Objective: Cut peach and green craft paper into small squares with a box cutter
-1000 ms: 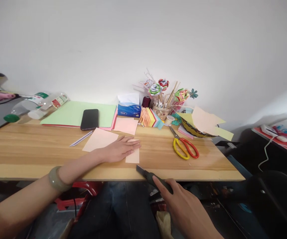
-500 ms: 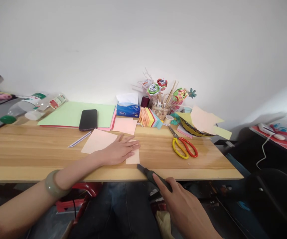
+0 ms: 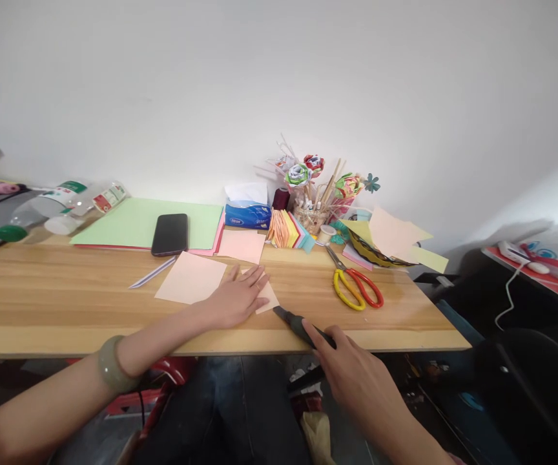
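Observation:
My left hand (image 3: pixel 237 298) lies flat with fingers spread, pressing a small pale pink paper (image 3: pixel 268 300) onto the wooden table (image 3: pixel 66 278). Part of that paper is hidden under the fingers. A larger pale pink sheet (image 3: pixel 189 276) lies to the left, its right corner close to the same hand. My right hand (image 3: pixel 351 368) is wrapped round the dark handle of a utility knife (image 3: pixel 301 326), in front of the table's near edge. The knife's blade end meets, or nearly meets, the small paper's lower right corner; I cannot tell if they touch.
Red-and-yellow-handled scissors (image 3: pixel 351 284) lie at the right. Behind are a phone (image 3: pixel 170 234), green paper sheets (image 3: pixel 128 219), a blue tissue pack (image 3: pixel 247 215), folded papers (image 3: pixel 286 229), a jar of paper flowers (image 3: pixel 310 218) and a basket of paper scraps (image 3: pixel 376 255). Plastic bottles (image 3: pixel 66 223) lie far left.
The small paper has turned, its lower corner swinging right and up, with my left hand turning on it. My right hand has moved the knife slightly up and right.

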Demonstrator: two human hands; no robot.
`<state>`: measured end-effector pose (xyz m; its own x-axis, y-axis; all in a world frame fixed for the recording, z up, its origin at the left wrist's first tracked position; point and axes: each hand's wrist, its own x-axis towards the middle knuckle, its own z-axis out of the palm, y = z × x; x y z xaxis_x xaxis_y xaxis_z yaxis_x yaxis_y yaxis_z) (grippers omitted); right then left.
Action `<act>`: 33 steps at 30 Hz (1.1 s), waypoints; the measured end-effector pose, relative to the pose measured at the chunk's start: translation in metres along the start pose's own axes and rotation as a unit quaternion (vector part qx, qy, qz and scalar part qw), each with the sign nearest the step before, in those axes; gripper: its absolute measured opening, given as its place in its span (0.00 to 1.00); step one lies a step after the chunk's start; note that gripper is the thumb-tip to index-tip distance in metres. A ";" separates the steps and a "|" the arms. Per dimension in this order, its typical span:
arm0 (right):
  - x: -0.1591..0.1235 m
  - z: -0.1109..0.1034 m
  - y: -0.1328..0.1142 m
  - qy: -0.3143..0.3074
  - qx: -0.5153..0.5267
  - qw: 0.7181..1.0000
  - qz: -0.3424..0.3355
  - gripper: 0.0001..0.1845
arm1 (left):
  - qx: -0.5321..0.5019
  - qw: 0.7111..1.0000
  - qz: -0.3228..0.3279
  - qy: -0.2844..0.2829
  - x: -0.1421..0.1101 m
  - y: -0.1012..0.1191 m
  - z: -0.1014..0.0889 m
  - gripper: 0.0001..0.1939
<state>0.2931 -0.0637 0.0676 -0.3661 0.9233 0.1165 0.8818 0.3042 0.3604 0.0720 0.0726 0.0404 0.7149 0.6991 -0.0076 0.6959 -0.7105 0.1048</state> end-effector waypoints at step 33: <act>-0.001 0.005 0.005 0.002 0.017 1.000 0.002 0.26 | -0.010 0.999 -0.039 -0.001 0.002 0.007 0.003 0.32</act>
<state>0.2994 -0.0616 0.0648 -0.3634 0.9237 0.1218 0.8930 0.3081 0.3280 0.0788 0.0686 0.0385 0.6586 0.7523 -0.0181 0.7480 -0.6519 0.1243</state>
